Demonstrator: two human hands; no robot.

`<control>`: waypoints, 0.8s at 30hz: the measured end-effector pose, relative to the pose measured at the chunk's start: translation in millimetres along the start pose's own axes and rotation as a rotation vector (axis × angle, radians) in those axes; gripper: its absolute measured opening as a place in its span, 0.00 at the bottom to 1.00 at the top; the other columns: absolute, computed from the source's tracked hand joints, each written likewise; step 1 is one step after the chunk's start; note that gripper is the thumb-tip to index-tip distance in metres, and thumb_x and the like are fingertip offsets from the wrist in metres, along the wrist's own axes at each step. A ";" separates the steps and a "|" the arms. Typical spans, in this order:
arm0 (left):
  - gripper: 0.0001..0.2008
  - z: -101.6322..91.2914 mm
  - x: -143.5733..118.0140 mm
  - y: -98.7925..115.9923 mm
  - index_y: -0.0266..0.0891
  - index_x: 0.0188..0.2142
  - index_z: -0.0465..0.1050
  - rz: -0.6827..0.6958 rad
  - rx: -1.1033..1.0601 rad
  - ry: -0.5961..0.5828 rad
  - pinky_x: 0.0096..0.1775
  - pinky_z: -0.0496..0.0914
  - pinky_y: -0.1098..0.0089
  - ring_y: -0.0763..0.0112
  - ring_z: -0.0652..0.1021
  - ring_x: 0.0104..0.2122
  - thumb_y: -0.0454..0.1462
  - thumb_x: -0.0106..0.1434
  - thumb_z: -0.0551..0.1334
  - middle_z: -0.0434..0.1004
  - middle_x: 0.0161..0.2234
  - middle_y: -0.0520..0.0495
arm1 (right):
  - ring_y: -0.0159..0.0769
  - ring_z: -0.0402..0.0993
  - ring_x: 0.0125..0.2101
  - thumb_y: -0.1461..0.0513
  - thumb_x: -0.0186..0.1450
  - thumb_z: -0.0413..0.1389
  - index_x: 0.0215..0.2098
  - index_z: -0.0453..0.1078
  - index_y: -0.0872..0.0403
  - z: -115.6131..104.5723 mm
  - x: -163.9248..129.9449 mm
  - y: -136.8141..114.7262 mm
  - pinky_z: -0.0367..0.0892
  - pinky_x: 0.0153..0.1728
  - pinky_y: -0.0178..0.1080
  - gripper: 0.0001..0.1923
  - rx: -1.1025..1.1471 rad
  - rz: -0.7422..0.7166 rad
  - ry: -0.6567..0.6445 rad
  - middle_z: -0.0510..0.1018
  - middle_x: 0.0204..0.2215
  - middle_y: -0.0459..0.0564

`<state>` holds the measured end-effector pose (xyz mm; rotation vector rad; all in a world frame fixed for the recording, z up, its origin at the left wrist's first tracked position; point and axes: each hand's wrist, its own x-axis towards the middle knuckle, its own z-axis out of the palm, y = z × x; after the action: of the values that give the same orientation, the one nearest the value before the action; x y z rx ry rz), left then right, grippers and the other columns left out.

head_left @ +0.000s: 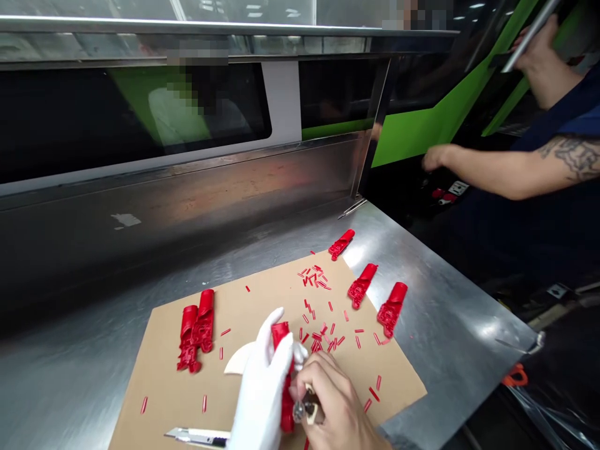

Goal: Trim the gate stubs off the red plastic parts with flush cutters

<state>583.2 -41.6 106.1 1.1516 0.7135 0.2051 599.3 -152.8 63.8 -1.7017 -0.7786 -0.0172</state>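
My left hand (265,381), in a white glove, is closed around a red moulded plastic part (287,406). The part stands lengthwise, its rounded end showing above my thumb. Against its right side is my bare right hand (335,397), fingers curled round a small tool (309,406) with metal and cream-coloured pieces; its exact kind is partly hidden by my fingers. Beside my left wrist lies a utility knife (197,435) with its blade out. Two similar red parts (197,331) lie side by side on the brown cardboard sheet (159,350).
More red parts (392,309) lie along the cardboard's right edge. Several small red strips (316,278) are scattered over the sheet. Pointed metal tweezers (351,209) rest at the far corner of the steel table (450,300). At right, a co-worker's arm (506,172) reaches toward a green machine.
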 end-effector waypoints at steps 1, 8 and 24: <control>0.37 0.8 -2.1 0.0 0.42 0.60 0.66 0.013 0.048 0.011 0.27 0.66 0.66 0.67 0.69 0.22 0.52 0.55 0.71 0.69 0.24 0.53 | 0.36 0.63 0.30 0.72 0.56 0.47 0.33 0.55 0.50 0.9 0.2 0.1 0.56 0.30 0.35 0.12 0.006 0.034 0.003 0.65 0.29 0.44; 0.29 5.6 -17.2 8.6 0.42 0.57 0.65 -0.032 -0.136 -0.024 0.30 0.65 0.68 0.68 0.70 0.24 0.50 0.61 0.68 0.68 0.25 0.53 | 0.30 0.63 0.23 0.71 0.68 0.47 0.35 0.49 0.48 12.4 -11.3 6.8 0.61 0.25 0.31 0.13 0.073 0.121 0.053 0.63 0.27 0.40; 0.13 -7.7 -17.2 15.9 0.40 0.41 0.67 -0.189 -0.271 -0.209 0.25 0.57 0.72 0.74 0.62 0.23 0.47 0.68 0.62 0.65 0.23 0.54 | 0.36 0.66 0.32 0.74 0.64 0.47 0.33 0.55 0.50 -5.6 -14.6 0.7 0.62 0.31 0.37 0.12 0.142 -0.156 -0.121 0.66 0.33 0.47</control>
<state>568.6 -37.6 125.6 0.8277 0.5846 0.0188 590.5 -164.7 58.9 -1.5151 -0.9788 0.0327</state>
